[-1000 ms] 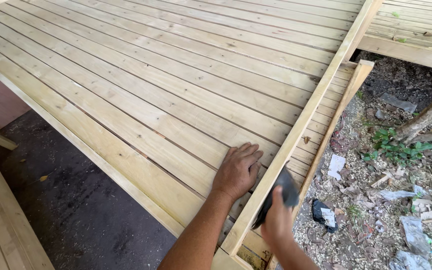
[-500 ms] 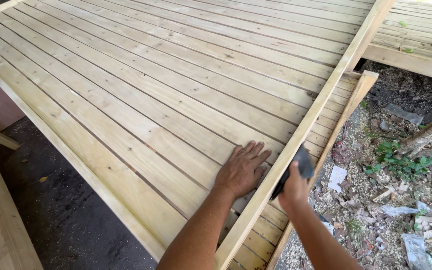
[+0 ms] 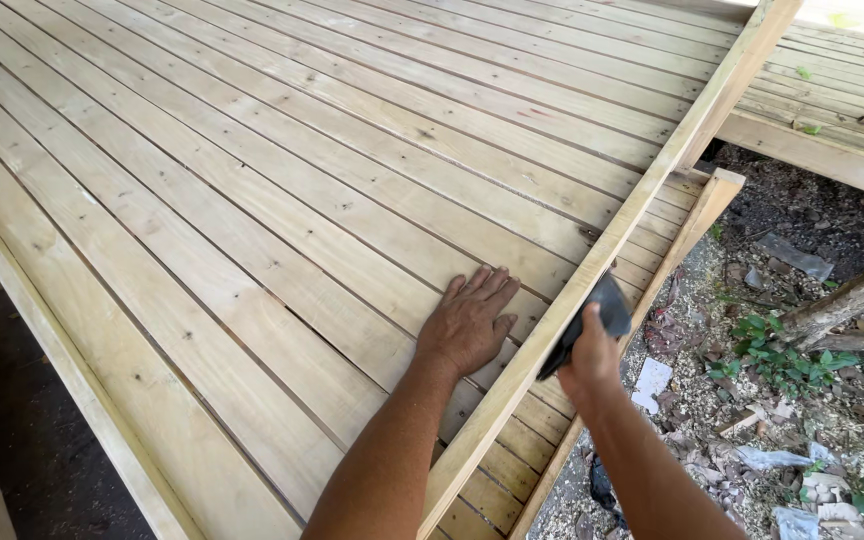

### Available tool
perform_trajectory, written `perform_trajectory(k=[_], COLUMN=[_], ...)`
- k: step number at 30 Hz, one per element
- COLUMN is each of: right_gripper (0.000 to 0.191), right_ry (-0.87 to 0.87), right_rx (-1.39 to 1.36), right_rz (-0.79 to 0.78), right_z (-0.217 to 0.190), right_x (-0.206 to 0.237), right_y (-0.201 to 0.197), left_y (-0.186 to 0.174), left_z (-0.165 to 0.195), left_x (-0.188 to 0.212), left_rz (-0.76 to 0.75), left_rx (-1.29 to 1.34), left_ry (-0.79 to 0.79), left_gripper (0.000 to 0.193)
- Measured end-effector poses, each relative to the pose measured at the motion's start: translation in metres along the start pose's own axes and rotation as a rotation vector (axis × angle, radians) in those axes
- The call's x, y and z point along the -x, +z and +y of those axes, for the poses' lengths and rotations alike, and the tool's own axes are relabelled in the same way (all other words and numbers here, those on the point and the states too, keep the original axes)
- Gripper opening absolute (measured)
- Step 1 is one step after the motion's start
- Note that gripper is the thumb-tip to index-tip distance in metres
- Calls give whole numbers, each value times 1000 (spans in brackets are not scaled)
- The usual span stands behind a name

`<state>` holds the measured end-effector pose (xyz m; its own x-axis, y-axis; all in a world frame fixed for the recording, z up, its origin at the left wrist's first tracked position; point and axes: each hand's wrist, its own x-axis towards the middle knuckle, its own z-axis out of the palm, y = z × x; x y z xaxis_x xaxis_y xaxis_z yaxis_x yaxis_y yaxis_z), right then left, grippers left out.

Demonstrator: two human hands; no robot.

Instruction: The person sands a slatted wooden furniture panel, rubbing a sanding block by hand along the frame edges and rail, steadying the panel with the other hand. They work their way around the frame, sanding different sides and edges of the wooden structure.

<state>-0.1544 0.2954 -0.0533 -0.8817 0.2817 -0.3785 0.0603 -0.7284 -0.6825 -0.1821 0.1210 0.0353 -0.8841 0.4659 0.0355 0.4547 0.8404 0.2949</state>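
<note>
Right hand has its fingers wrapped around a dark sanding pad, pressed against the outer face of the raised wooden rail, and it's slid further up that rail than a second ago. Left hand lies flat, fingers spread, holding nothing, shifted up the slatted panel alongside; so the rubbing is advancing along the edge.

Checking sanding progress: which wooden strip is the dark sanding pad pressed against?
The tall raised batten running diagonally beside the flat left hand; right hand holds the dark sanding pad against it.
</note>
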Motion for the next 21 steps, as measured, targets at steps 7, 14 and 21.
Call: perform_trajectory(k=[7,14,21], right_gripper=[56,54,61], right_ry=[-37,-27,-93], right_rx=[67,17,91], right_rz=[-26,-63,-102], right_z=[6,-43,-26], right_x=[12,-57,-55], right_y=[-9,0,-15], left_y=[-6,-10,-12], left_z=[8,11,14], left_x=[-4,-6,-10], left_rz=[8,7,2], left_rx=[14,14,-18], left_ry=[-7,-15,-21], left_gripper=[57,56,56])
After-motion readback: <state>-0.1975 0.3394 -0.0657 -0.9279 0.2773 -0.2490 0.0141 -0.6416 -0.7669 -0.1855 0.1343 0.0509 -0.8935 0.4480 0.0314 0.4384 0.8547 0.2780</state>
